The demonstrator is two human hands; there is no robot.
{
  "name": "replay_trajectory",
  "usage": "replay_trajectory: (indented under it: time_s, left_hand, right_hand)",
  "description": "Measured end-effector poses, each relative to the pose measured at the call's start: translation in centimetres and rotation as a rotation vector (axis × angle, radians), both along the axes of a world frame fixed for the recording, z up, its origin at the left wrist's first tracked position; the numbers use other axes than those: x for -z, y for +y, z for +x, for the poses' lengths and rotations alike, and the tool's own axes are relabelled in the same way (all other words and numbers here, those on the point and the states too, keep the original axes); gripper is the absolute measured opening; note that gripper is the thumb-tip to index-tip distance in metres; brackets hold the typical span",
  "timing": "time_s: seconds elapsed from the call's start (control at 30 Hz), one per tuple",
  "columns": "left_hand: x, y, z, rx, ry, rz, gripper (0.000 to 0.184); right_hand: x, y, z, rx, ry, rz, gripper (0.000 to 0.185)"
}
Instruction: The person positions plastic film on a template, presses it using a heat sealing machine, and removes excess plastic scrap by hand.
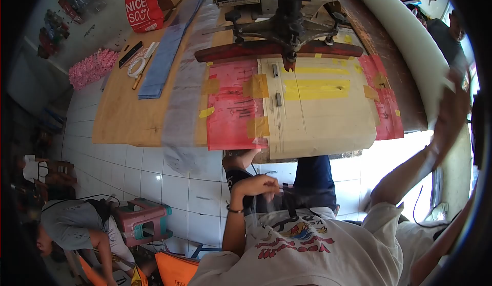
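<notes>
My left hand (260,185), with a band on its wrist, is in front of my shirt just below the table edge. Its fingers are curled together; what they hold, if anything, I cannot make out. My right hand (453,104) is raised at the far right, beside a large pale roll (405,35), and motion smears its fingers. Before me on the table lies a cream board (328,124) with yellow and brown tape and red sheets (230,127) at its sides. Over its far edge stands a dark press-like machine (292,27) with a long red bar (230,51).
Clear plastic film (184,101) hangs over the table's front edge. Left of it lie blue sheets (159,76), a white ring-shaped tool (136,68) and a red bag (142,7). A person (77,224) bends near a stool (143,219); another person (446,37) is at right.
</notes>
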State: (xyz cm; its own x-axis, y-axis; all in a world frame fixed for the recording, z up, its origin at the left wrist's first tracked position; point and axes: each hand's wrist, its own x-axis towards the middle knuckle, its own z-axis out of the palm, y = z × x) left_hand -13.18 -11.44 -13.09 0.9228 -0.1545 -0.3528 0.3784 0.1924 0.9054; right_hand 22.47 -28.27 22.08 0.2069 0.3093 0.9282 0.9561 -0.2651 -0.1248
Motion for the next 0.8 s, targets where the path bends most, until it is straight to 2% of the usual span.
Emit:
replay_trajectory:
  time_s: [0.03, 0.1, 0.13, 0.2, 0.3, 0.37, 0.4, 0.5, 0.53, 0.63, 0.67, 0.7, 0.73, 0.77, 0.8]
  left_hand:
    - [4.3, -1.0, 0.7, -0.157, 0.115, 0.183, 0.03]
    - [8.2, -2.6, 1.1, -0.279, 0.365, 1.09, 0.036]
    - [8.0, -3.0, 0.9, -0.392, 0.341, 1.188, 0.04]
    - [7.2, -3.4, 1.1, -0.622, 0.275, 1.372, 0.053]
    - [6.6, -2.8, 1.4, -0.673, -0.143, 1.405, 0.06]
    - [5.2, -3.2, 3.1, -0.66, -0.311, 1.066, 0.056]
    - [4.9, -3.7, 4.1, -0.65, -0.386, 0.893, 0.054]
    - [8.1, -4.7, 7.1, -0.61, -0.175, 0.81, 0.047]
    - [9.2, -4.9, 8.4, -0.685, -0.14, 0.764, 0.039]
    - [8.8, -5.4, 8.4, -0.299, 0.161, 1.092, 0.041]
    - [5.9, -4.7, 8.3, -0.031, 0.281, 0.995, 0.047]
    - [1.4, -4.0, 8.3, 0.167, 0.297, 0.805, 0.046]
    - [-2.9, -4.1, 7.3, 0.127, 0.134, 0.804, 0.042]
    - [-8.5, -3.8, 7.0, 0.03, 0.066, 0.636, 0.037]
    - [-11.3, -3.4, 6.8, -0.075, -0.069, 0.529, 0.029]
  right_hand:
    - [0.8, 2.6, -0.2, -0.083, 0.113, -0.136, 0.03]
    - [3.6, 6.3, -1.4, -0.227, 0.596, -0.36, 0.03]
    - [5.2, 7.8, -2.0, -0.247, 0.881, -0.448, 0.031]
    - [9.4, 10.2, -1.5, -0.308, 1.007, -0.658, 0.026]
    - [15.8, 12.2, -0.8, -0.343, 0.816, -0.766, 0.025]
    - [18.1, 12.7, -2.0, -0.237, 0.61, -0.748, 0.024]
    - [18.3, 12.9, -2.7, -0.202, 0.609, -0.767, 0.023]
    - [18.4, 13.7, -4.2, -0.127, 0.534, -0.769, 0.023]
    - [18.6, 14.0, -4.4, -0.124, 0.473, -0.726, 0.023]
    - [20.4, 14.9, -3.5, -0.217, 0.247, -0.638, 0.026]
    - [21.0, 15.1, -2.9, -0.264, 0.161, -0.622, 0.028]
    - [21.4, 15.2, -2.6, -0.317, 0.196, -0.636, 0.031]
    - [21.7, 15.3, -2.6, -0.375, 0.234, -0.652, 0.035]
    - [22.1, 15.5, -2.8, -0.436, 0.274, -0.669, 0.038]
    - [22.1, 15.7, -3.0, -0.406, 0.256, -0.686, 0.042]
